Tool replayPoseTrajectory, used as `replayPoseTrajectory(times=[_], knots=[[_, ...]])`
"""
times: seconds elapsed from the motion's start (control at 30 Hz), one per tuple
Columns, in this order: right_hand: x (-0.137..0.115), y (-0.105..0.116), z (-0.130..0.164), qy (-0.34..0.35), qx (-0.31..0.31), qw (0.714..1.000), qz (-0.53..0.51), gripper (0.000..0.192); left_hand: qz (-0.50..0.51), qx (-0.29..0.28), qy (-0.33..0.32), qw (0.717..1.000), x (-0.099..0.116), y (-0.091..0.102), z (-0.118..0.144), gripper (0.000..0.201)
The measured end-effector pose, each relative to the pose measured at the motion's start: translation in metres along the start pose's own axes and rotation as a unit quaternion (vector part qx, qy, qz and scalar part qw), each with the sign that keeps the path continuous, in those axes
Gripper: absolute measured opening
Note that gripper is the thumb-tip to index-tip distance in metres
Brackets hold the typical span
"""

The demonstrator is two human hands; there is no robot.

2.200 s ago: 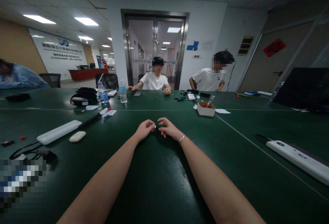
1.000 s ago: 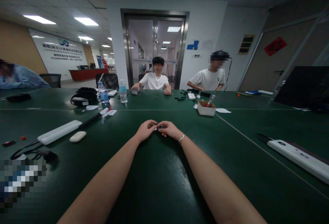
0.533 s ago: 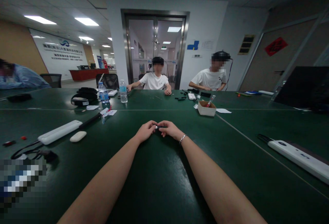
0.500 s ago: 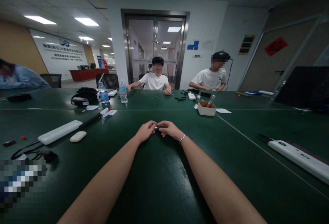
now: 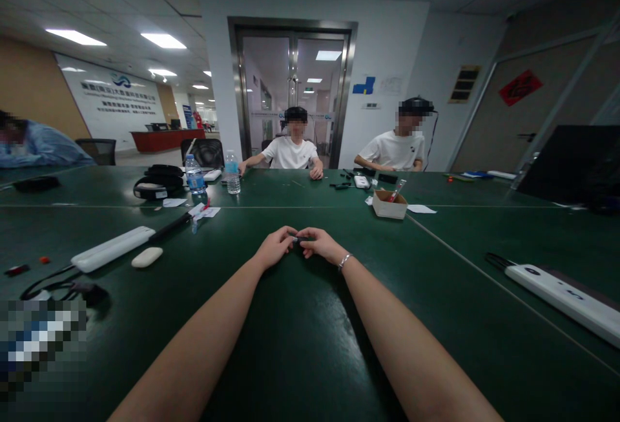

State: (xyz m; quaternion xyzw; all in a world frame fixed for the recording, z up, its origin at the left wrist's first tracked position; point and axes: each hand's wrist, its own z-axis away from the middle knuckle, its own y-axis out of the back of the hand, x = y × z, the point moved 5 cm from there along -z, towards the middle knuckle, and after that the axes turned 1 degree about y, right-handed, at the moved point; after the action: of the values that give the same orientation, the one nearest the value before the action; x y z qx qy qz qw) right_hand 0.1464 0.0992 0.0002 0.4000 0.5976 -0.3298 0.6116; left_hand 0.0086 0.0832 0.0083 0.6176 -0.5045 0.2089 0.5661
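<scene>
Your left hand [image 5: 275, 247] and right hand [image 5: 317, 243] meet over the green table [image 5: 300, 344], each grip pinched together on one small dark object [image 5: 296, 240].

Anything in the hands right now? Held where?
A small dark part is pinched between left hand and right hand, fingertips at each end; it is too small to identify.
</scene>
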Motion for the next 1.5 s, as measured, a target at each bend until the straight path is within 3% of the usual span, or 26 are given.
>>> replayPoseTrajectory(times=[0.57, 0.77, 1.5], knots=[[-0.004, -0.002, 0.003, 0.001, 0.007, 1.000, 0.003, 0.021, -0.005, 0.000, -0.010, 1.000, 0.003, 0.000, 0.001, 0.032], [0.001, 0.000, 0.000, 0.003, 0.006, 1.000, -0.002, 0.021, -0.027, 0.023, -0.003, 0.999, 0.008, 0.003, 0.004, 0.041], [-0.002, -0.002, 0.001, 0.007, 0.011, 1.000, 0.009, 0.020, -0.049, 0.010, 0.004, 0.999, 0.009, 0.000, 0.004, 0.036]])
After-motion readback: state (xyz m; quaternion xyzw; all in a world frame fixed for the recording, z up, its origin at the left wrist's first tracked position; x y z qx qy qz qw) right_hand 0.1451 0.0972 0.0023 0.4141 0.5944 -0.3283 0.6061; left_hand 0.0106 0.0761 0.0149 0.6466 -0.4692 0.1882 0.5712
